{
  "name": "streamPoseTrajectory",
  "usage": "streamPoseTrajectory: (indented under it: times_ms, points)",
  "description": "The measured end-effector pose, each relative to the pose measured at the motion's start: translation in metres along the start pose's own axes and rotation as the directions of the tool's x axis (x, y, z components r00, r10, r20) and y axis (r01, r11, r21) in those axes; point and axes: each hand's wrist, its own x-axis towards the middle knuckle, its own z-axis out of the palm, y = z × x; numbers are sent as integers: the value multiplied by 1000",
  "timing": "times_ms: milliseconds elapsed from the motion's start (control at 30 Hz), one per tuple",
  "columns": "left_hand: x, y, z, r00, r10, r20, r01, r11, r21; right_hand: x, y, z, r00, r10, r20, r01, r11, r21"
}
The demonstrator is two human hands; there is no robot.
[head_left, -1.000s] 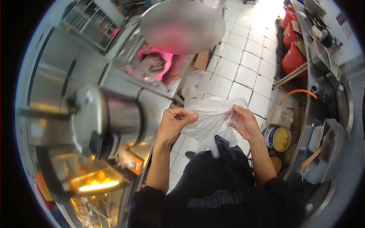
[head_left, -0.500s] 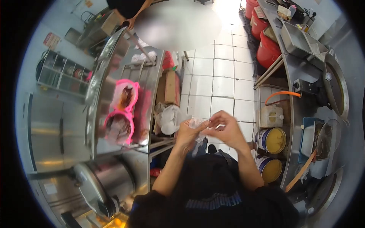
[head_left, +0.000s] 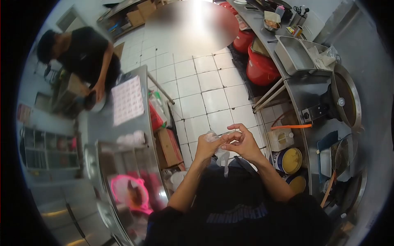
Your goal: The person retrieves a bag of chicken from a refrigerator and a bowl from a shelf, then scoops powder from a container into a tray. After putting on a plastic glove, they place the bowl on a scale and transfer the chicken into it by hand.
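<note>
Both of my hands are raised close together in front of my body, over the tiled floor. My left hand (head_left: 208, 146) is closed around a crumpled clear plastic piece (head_left: 223, 157), part of which hangs below the fingers. Beside it, my right hand (head_left: 243, 141) has its thumb and index finger pinched at the plastic's edge, while its other fingers are bent. Whether the plastic is a bag or a glove cannot be made out.
A co-worker (head_left: 82, 53) bends over a bowl at the left steel table (head_left: 96, 123). Pink baskets (head_left: 130, 192) stand nearer. On the right are a steel counter (head_left: 297, 92), a large pan (head_left: 344, 96), red bins (head_left: 262, 65) and yellow-filled buckets (head_left: 291, 160).
The view has swung left, bringing the co-worker and a printed sheet on the table into sight. My hands stay together at the plastic, with my right fingers now closer to my left hand.
</note>
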Motion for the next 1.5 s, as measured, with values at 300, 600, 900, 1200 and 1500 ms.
streamPoseTrajectory:
  times_ms: [300, 600, 900, 1200, 1500]
  points:
    - [152, 54, -5, 994, -72, 78, 62, 991, 121, 121, -5, -36, 936, -55, -348, 107, 985, 133]
    - [345, 111, 21, 954, -13, -300, -29, 990, -135, 278, -29, -117, 346, -485, -803, 454, 836, -309]
    - [489, 202, 80, 993, 39, 114, -70, 956, 285, 436, -103, -206, 922, -177, -344, 206, 977, 50]
    - [659, 224, 125, 819, -33, 573, -421, 643, 640, 488, -146, -281, 399, -411, -820, -67, 879, -473]
    - [796, 301, 191, 629, -142, 765, -343, 832, 436, 566, -208, -315, 270, -89, -959, -36, 994, -102]
